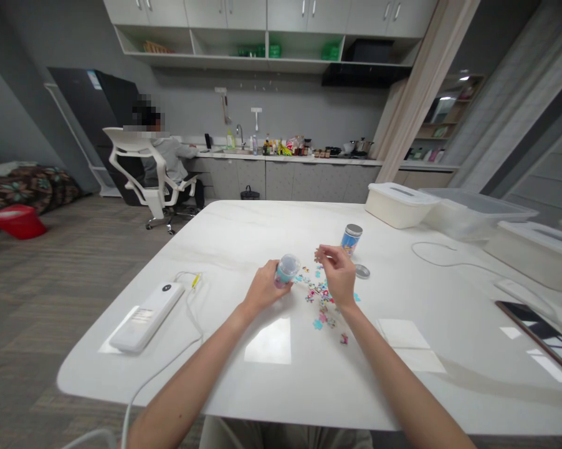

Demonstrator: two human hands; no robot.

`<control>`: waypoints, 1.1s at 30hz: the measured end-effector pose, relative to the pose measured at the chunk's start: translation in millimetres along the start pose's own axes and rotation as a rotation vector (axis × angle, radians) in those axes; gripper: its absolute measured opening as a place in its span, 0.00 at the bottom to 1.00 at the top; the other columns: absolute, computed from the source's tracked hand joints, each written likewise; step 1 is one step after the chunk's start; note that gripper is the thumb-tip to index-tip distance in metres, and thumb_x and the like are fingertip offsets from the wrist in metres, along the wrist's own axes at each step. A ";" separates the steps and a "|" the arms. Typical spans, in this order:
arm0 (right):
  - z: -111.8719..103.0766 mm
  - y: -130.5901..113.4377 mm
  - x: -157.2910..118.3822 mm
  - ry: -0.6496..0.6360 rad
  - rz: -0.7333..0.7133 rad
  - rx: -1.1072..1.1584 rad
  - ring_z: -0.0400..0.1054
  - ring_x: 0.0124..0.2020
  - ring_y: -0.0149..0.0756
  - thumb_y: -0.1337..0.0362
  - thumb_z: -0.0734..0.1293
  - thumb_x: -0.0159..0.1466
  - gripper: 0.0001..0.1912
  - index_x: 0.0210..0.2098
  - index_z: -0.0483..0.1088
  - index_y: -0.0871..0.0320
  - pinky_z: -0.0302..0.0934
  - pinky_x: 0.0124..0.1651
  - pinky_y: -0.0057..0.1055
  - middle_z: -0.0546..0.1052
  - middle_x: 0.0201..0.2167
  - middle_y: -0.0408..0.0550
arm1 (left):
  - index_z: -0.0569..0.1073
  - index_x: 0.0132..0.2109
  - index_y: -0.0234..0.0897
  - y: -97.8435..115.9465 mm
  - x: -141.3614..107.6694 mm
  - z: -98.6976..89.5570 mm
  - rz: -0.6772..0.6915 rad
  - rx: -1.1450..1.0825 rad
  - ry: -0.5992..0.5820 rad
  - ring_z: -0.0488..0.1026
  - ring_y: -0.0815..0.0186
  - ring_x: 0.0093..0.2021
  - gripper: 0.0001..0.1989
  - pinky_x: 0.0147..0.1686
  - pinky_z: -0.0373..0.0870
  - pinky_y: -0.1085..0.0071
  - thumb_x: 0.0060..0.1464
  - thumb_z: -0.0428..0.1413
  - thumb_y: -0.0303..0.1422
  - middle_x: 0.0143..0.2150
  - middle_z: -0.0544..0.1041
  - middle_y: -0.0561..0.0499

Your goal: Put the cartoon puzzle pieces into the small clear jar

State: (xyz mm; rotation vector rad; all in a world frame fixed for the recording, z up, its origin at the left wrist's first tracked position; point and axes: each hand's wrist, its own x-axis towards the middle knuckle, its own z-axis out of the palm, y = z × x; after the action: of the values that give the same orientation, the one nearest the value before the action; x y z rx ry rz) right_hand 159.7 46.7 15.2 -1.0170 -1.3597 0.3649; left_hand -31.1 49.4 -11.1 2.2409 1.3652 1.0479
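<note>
Forearms [215, 365] nearest, stretched over a big white worktop [206, 234]. White box [395, 206] on its far right side, white device [147, 317] with cable on the left. Jar [288, 268] near the middle, in hand; tin [351, 238] beyond the right hand [339, 274], lid [362, 271] near its base. Puzzle pieces [325, 293] loosely scattered between and below the hands.

Jar looks light, stiff, smooth, maybe slippery: best held round the body. Pieces look light, thin, likely to bend; take by the edges. Left hand [265, 287]: fingers curled round the jar's side, spread to its width; can't tell if jar touches worktop. Right: fingertips nearly together, pinching what looks like one piece [317, 254], possibly more, above the scatter.
</note>
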 end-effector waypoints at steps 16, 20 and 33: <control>1.1 -19.3 -7.3 -0.348 -0.310 -0.088 0.71 0.42 0.41 0.73 0.63 0.59 0.12 0.34 0.76 0.53 0.66 0.47 0.42 0.80 0.37 0.47 | 0.64 0.47 0.39 9.4 -3.1 8.8 0.111 0.093 0.007 0.73 0.56 0.44 0.19 0.43 0.69 0.60 0.47 0.59 0.31 0.42 0.73 0.48; -4.9 -10.9 -0.9 -0.296 -0.260 -0.118 0.69 0.43 0.40 0.75 0.57 0.58 0.17 0.37 0.75 0.55 0.65 0.47 0.40 0.75 0.38 0.49 | 0.63 0.47 0.39 8.8 -3.9 8.9 0.132 0.096 0.053 0.73 0.56 0.44 0.20 0.43 0.69 0.60 0.47 0.60 0.31 0.43 0.73 0.47; -12.2 52.3 -13.7 -0.678 0.224 -0.877 0.59 0.62 0.55 0.61 0.61 0.65 0.27 0.61 0.62 0.66 0.54 0.60 0.47 0.64 0.62 0.66 | 0.65 0.48 0.39 7.5 -3.4 2.5 0.148 0.033 0.217 0.74 0.58 0.44 0.20 0.45 0.70 0.62 0.49 0.61 0.34 0.44 0.74 0.48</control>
State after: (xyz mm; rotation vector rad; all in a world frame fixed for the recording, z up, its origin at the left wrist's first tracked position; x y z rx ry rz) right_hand 184.8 60.5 -32.2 -1.8888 -2.1000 0.2859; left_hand -25.5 42.9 -9.8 2.3382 1.3228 1.3635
